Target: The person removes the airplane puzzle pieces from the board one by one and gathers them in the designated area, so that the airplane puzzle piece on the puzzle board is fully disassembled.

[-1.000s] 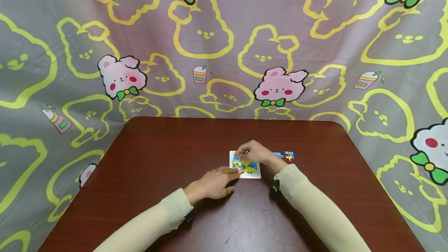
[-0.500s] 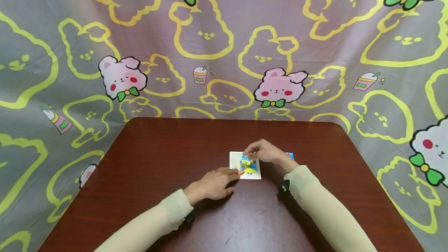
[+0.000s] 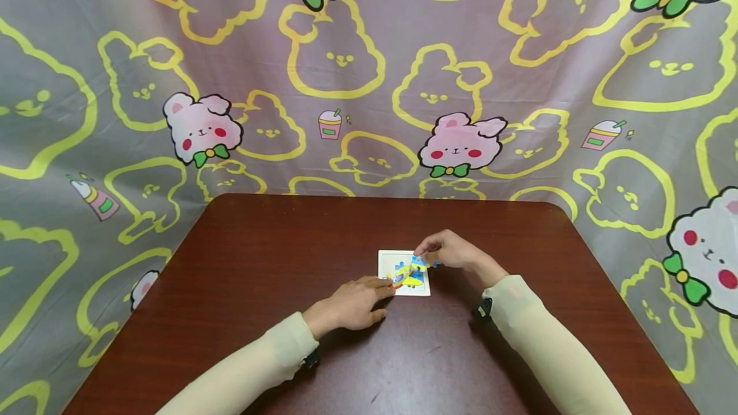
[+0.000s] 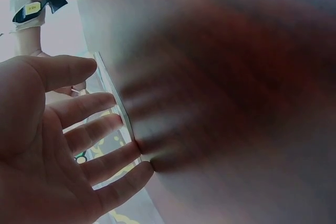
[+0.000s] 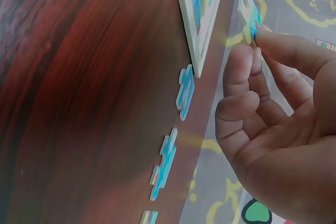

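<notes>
A square puzzle board (image 3: pixel 386 262) with a pale rim lies mid-table, with blue and yellow picture pieces in its lower and right part. My left hand (image 3: pixel 353 303) touches the board's near left edge with fingers extended; in the left wrist view the fingertips (image 4: pixel 144 169) line up along that edge. Over the board's far right corner, my right hand (image 3: pixel 452 252) pinches a jigsaw piece (image 5: pixel 250 15) between thumb and fingertips. That piece, blue and yellow with a pale edge, is raised and tilted in the right wrist view.
Several loose jigsaw pieces lie in a row beside the board: one blue piece (image 5: pixel 185 93) by its corner, another blue piece (image 5: pixel 165 163) farther off, and one piece (image 5: pixel 149 217) at the frame's edge. A patterned curtain (image 3: pixel 369 82) surrounds the brown table (image 3: pixel 277 235).
My right hand has moved right across the board with the pinched jigsaw piece, uncovering the board's bare far left part. The left hand has stayed in place.
</notes>
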Demonstrator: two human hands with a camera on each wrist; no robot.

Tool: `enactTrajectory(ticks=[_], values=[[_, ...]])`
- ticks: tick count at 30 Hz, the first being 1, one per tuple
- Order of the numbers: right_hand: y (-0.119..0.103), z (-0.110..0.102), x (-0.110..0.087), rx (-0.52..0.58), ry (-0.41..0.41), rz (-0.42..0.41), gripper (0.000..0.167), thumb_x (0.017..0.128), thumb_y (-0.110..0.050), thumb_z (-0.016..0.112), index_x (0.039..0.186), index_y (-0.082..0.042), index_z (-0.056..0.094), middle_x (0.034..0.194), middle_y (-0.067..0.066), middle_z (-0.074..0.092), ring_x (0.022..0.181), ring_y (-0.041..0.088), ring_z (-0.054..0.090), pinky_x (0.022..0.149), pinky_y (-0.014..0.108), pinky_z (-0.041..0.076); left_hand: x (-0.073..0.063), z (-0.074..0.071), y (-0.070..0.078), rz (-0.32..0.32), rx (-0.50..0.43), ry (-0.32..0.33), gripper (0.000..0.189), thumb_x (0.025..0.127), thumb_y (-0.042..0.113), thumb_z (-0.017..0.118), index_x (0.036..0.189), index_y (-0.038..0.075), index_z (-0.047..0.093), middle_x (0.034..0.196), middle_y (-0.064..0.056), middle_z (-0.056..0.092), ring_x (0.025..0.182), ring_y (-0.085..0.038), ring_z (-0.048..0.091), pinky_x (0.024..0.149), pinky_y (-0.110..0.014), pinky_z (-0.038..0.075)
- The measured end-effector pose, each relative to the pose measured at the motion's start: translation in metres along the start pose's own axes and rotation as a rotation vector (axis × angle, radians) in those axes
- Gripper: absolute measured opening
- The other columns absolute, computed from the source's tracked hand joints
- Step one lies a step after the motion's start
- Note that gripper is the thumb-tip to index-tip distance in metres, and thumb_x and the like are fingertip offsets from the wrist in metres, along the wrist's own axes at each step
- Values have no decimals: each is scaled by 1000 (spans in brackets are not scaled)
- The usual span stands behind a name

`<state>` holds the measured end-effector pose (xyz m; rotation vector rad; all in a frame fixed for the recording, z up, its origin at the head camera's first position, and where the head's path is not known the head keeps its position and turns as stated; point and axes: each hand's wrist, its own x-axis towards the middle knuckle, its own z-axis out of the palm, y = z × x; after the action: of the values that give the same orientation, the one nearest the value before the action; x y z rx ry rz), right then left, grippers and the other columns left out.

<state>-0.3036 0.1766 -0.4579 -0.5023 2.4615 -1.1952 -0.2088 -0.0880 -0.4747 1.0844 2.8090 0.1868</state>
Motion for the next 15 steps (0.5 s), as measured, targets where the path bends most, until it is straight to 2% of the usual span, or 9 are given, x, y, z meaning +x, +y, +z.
enactTrajectory(ticks=[4,7,15], values=[[6,-3,-2,-18,3,2,15,92,-5,65,100,-10,77,99,6,74,81,16,61,72,37,52,0,1,1,-2,-5,0,51,96,32,62,144,19,55,152,-1,51,140,-26,47,107,-46,48],[11,-5,-4,-24,2,17,17,90,-3,64,99,-10,77,98,6,73,82,16,59,71,34,50,0,2,1,-3,-7,0,51,96,32,61,145,19,55,152,-1,50,141,-26,47,107,-46,47],[20,-12,-9,-47,-5,85,15,91,-6,65,98,-12,77,88,2,68,71,20,53,57,28,39,0,1,1,-13,-4,-6,51,96,32,61,145,19,54,153,-1,50,141,-26,47,108,-47,47]])
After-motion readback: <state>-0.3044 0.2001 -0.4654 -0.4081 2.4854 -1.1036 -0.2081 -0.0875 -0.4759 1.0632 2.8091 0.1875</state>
